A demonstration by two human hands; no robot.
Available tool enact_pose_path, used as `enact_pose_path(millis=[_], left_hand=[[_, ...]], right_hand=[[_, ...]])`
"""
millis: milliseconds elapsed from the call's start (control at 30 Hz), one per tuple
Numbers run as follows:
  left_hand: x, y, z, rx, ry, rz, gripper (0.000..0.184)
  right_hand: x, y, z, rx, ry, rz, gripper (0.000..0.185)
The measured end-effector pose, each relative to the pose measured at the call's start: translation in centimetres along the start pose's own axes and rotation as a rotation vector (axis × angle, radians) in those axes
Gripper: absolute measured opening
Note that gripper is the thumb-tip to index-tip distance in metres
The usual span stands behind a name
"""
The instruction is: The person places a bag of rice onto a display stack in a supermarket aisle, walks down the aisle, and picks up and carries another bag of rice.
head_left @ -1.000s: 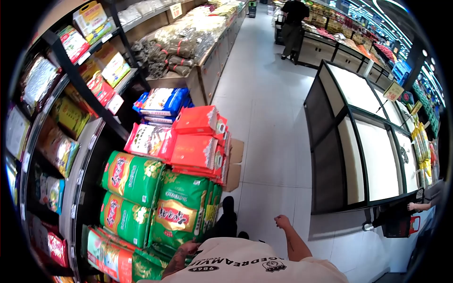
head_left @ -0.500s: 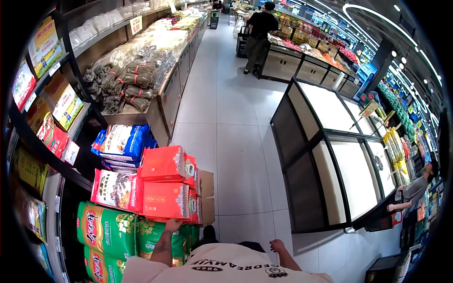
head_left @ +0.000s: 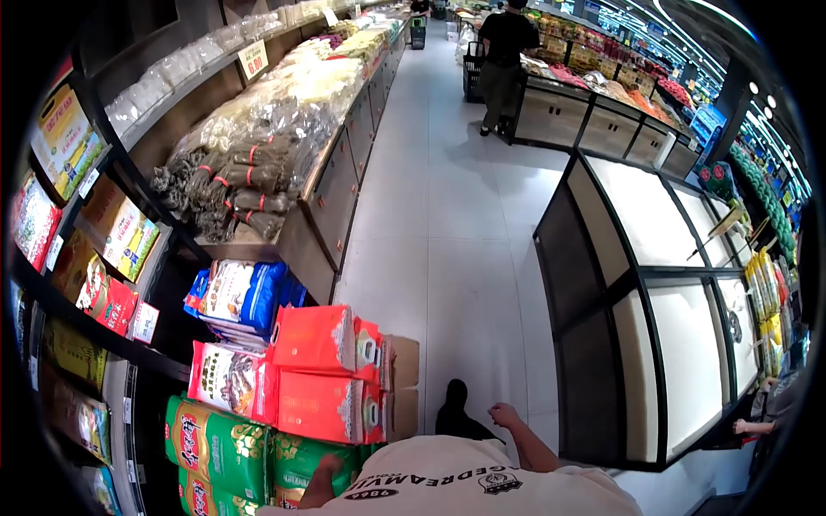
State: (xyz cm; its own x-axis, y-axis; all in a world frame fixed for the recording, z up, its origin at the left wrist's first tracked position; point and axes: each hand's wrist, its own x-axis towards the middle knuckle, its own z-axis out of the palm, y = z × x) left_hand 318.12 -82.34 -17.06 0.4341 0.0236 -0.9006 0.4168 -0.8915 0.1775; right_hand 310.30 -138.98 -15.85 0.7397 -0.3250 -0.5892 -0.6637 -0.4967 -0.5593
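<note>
My left hand [head_left: 328,465] is low in the view, over the green bags [head_left: 301,456] and nearest to them; its fingers are smeared, so I cannot make out their pose or any contact. My right hand [head_left: 502,415] hangs beside my body above the floor, its fingers loosely curled with nothing visible in them. Just beyond my left hand, red packages [head_left: 317,404] with white patterned sides are stacked. Beside them lies a red and white bag [head_left: 225,378] with a dark picture, and behind that blue and white bags [head_left: 237,288].
An open cardboard flap [head_left: 406,387] sticks out beside the red packages. Dark tied bundles [head_left: 258,163] lie on the counter at left. A white-topped, black-framed stand [head_left: 637,215] is on the right. A person in dark clothes [head_left: 508,52] stands farther along the aisle [head_left: 465,198].
My left hand has moved from the near edge of the red packages back over the green bags. The view has shifted, and a foot has come forward. My right hand stays loosely curled.
</note>
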Motion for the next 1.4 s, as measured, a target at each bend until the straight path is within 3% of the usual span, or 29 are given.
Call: enact_pose_path(millis=[100,233,300,333,367,400,467,500,567,767,933,1067,1167,1267,1400], left_hand=[[-2.5,-0.9,1.7,0.222,0.036,0.136,0.035],[-1.5,3.4,2.6,0.419,0.245,0.401,0.037],[-0.5,7.8,2.8,0.431,0.440,0.537,0.039],[-2.3,13.1,0.9,-0.170,0.283,-0.005,0.039],[-5.9,19.4,-0.9,-0.200,0.318,0.104,0.037],[-4.0,21.3,-0.9,-0.119,0.420,0.305,0.033],[1.7,24.1,-1.6,-0.061,0.445,0.359,0.031],[1.7,26.4,-2.9,0.075,0.360,0.381,0.032],[-5.4,34.0,-6.2,0.191,0.384,0.510,0.032],[0.3,34.7,-10.0,-0.295,0.270,0.349,0.037],[3.9,32.8,-10.5,-0.389,0.181,0.207,0.039],[7.0,31.4,-12.0,0.066,0.111,0.204,0.051],[9.1,31.0,-14.9,-0.003,0.222,0.174,0.051],[12.5,30.9,-19.2,-0.233,0.497,0.248,0.046],[16.3,29.9,-24.5,-0.334,0.691,0.246,0.049]], right_hand=[[4.2,-0.3,-5.3,0.056,-0.118,0.133,0.032],[11.0,0.4,-12.3,-0.028,-0.155,0.105,0.033],[14.2,1.1,-15.5,0.000,-0.061,0.065,0.031],[16.3,1.8,-16.9,-0.006,-0.004,0.026,0.031],[17.9,2.1,-18.1,-0.012,0.055,-0.013,0.030],[18.7,1.6,-19.5,0.056,0.078,0.018,0.029],[19.7,0.3,-22.2,0.190,0.131,0.079,0.028],[19.8,-0.1,-23.0,0.233,0.146,0.089,0.028],[19.5,-1.1,-23.8,0.317,0.168,0.110,0.029],[17.7,1.8,-19.2,0.268,-0.040,0.298,0.031],[16.2,0.8,-17.3,0.047,-0.286,0.405,0.033],[19.5,-1.9,-18.4,0.079,-0.176,0.386,0.033],[22.5,-6.0,-19.9,0.077,-0.099,0.355,0.033],[26.4,-12.3,-21.6,0.041,-0.031,0.272,0.032],[32.5,-18.1,-20.8,-0.046,0.132,-0.031,0.032]])
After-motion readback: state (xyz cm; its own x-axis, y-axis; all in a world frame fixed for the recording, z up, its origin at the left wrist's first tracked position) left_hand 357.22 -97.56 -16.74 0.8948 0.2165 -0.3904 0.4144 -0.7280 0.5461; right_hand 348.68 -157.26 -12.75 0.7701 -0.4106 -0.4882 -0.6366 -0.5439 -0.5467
